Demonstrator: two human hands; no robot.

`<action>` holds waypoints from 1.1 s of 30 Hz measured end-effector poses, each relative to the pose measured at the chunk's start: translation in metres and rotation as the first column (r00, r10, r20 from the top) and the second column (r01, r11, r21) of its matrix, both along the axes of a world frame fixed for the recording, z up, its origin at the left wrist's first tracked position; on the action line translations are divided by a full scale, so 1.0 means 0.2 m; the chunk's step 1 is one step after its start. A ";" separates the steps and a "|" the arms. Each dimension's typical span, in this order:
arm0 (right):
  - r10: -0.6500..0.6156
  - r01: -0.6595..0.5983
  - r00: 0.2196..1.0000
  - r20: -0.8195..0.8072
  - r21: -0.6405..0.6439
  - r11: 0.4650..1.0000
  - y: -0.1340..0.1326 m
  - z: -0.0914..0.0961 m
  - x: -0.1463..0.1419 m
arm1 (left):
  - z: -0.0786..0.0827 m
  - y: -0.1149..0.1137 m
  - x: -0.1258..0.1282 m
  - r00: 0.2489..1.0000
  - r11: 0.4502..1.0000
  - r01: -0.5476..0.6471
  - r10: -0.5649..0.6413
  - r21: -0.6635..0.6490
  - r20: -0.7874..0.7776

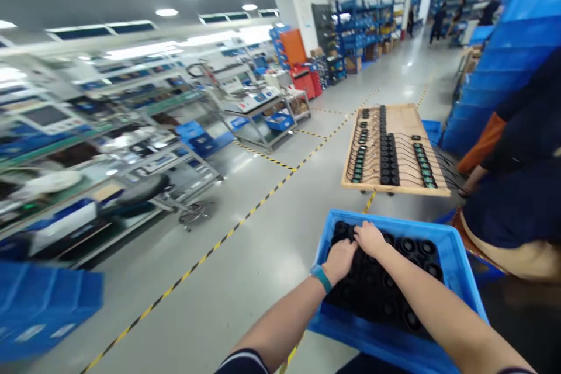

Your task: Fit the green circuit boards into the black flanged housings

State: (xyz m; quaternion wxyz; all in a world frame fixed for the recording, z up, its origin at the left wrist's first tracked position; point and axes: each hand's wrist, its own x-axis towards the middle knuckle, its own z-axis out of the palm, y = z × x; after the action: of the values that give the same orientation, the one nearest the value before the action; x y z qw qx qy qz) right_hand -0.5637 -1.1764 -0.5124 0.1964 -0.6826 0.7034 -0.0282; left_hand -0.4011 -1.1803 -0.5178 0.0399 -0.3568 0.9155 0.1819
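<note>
A blue plastic bin point(458, 245) sits in front of me, filled with rows of black round parts point(408, 245) that have ring-shaped tops. Both hands reach into its far left area. My left hand point(340, 261), with a teal band on the wrist, has its fingers curled down on the black parts. Just right of it, almost touching, my right hand point(369, 238) is closed with bent fingers over the same parts. What the fingertips pinch is hidden by the hands and the dark parts.
Beyond the bin stands a low wooden-topped cart point(403, 120) with rows of black parts, wires and green circuit boards. A person point(517, 187) is close on the right, beside stacked blue bins point(495, 76). Workbenches point(144, 111) line the left; yellow-black tape point(228, 234) marks the floor.
</note>
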 end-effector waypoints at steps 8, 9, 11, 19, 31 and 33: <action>0.114 -0.102 0.973 -0.201 0.068 0.992 -0.10 -0.05 0.08 | -0.05 0.03 -0.04 0.988 0.986 -0.155 0.155 0.060 0.012; 0.108 -0.096 0.971 -0.213 0.067 0.993 -0.11 -0.06 0.08 | -0.05 0.04 -0.05 0.984 0.981 -0.181 0.180 0.065 0.021; 0.092 -0.079 0.970 -0.224 0.067 0.995 -0.11 -0.07 0.08 | -0.06 0.06 -0.09 0.978 0.976 -0.206 0.204 0.069 0.038; 0.014 -0.008 0.993 -0.117 0.053 0.999 -0.09 -0.09 0.11 | -0.09 0.05 -0.04 0.986 0.981 -0.163 0.165 0.108 -0.008; -0.347 0.436 0.768 0.538 -0.044 0.899 0.23 0.05 -0.04 | -0.06 -0.06 0.02 0.979 0.966 -0.202 0.194 -0.162 -0.067; -0.412 0.513 0.594 0.691 0.069 0.856 0.40 0.07 -0.12 | -0.04 -0.11 0.00 0.979 0.960 -0.199 0.205 -0.198 0.010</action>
State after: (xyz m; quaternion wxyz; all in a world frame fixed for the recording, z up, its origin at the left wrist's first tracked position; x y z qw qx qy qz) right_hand -0.5870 -1.0972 -0.4977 0.3793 -0.4280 0.7293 -0.3755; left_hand -0.4006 -1.2026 -0.5264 -0.0003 -0.4533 0.8870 0.0884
